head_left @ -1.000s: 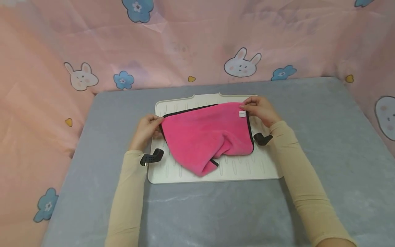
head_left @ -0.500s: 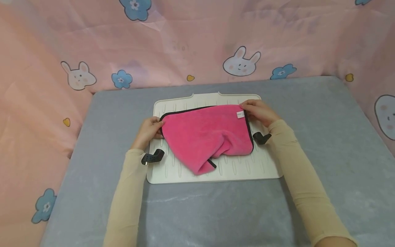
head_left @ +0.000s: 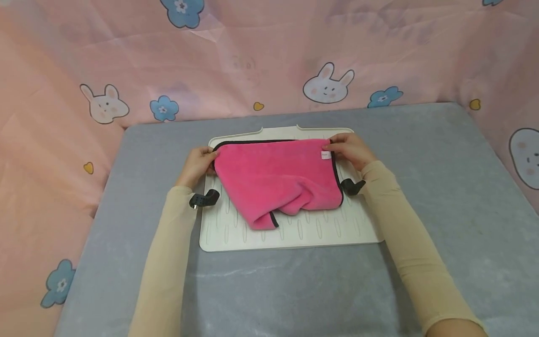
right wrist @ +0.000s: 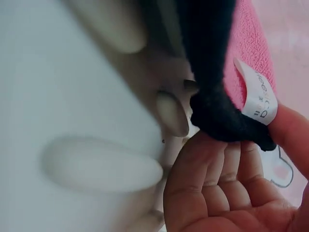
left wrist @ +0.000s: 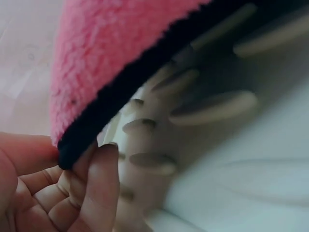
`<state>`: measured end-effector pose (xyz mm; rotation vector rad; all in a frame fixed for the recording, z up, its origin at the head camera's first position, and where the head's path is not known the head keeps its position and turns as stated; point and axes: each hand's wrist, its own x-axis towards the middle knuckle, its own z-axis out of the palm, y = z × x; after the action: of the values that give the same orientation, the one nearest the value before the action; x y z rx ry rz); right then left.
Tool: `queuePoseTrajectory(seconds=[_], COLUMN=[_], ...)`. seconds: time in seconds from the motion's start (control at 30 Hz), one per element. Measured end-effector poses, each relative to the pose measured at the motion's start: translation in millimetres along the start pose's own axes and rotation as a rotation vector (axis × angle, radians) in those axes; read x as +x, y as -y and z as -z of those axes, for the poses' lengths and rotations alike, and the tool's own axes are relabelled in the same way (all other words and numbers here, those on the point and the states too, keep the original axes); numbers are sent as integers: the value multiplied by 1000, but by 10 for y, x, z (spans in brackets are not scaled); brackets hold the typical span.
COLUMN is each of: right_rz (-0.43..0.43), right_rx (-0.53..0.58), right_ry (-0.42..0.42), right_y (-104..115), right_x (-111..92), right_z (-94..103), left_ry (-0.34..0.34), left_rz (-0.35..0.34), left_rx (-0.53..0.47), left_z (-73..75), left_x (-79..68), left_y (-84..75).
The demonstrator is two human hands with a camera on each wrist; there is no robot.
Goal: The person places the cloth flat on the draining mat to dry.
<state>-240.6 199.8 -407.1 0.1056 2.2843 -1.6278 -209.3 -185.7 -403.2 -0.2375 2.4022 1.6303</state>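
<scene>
A pink plush towel (head_left: 273,173) with black edging spreads over a white ribbed tray (head_left: 311,236), its near left part folded into a loose crumple. My left hand (head_left: 196,164) pinches the towel's far left corner between thumb and fingers; the left wrist view shows the black-edged corner (left wrist: 77,150) between them. At the far right corner my right hand (head_left: 353,150) pinches the edge beside a small white label (head_left: 326,155). In the right wrist view the black edging (right wrist: 217,113) bunches over the fingers, and the towel's edge stands raised above the ribs (right wrist: 101,164).
The tray lies on a grey cloth-covered table (head_left: 294,290). A pink curtain (head_left: 236,56) with rabbits and flowers hangs behind and to the left. Black wrist cameras, one on the left (head_left: 204,199) and one on the right (head_left: 353,186), sit over the tray's sides.
My left hand has moved up and slightly left with its corner, levelling the far edge. The near folded part has slid left and away. My right hand has shifted only slightly.
</scene>
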Motion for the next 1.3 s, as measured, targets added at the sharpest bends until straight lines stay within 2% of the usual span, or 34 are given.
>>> queuePoseTrajectory(seconds=[0.2, 0.33, 0.53, 0.77, 0.9, 1.03, 1.2, 1.3], right_rz=[11, 5, -16, -49, -31, -21, -13, -7], right_rx=[28, 73, 23, 13, 38, -45, -180, -225], right_ry=[-84, -129, -182, -175, -181, -192, -178, -160], right_y=[48, 84, 62, 118, 146, 132, 115, 116], right_x=[44, 61, 89, 143, 179, 197, 214, 186], right_z=[0, -1, 2, 0, -1, -19, -36, -24], left_ry=[-18, -6, 27, -44, -94, -116, -48, -6], left_rz=[-2, 31, 75, 52, 25, 33, 91, 94], left_rx=[-44, -37, 0, 1, -9, -49, -47, -34], left_z=[-21, -44, -55, -38, -41, -65, -105, -120], left_x=[80, 99, 111, 159, 171, 175, 156, 119], left_y=[-26, -33, -28, -64, -111, -114, -80, -65])
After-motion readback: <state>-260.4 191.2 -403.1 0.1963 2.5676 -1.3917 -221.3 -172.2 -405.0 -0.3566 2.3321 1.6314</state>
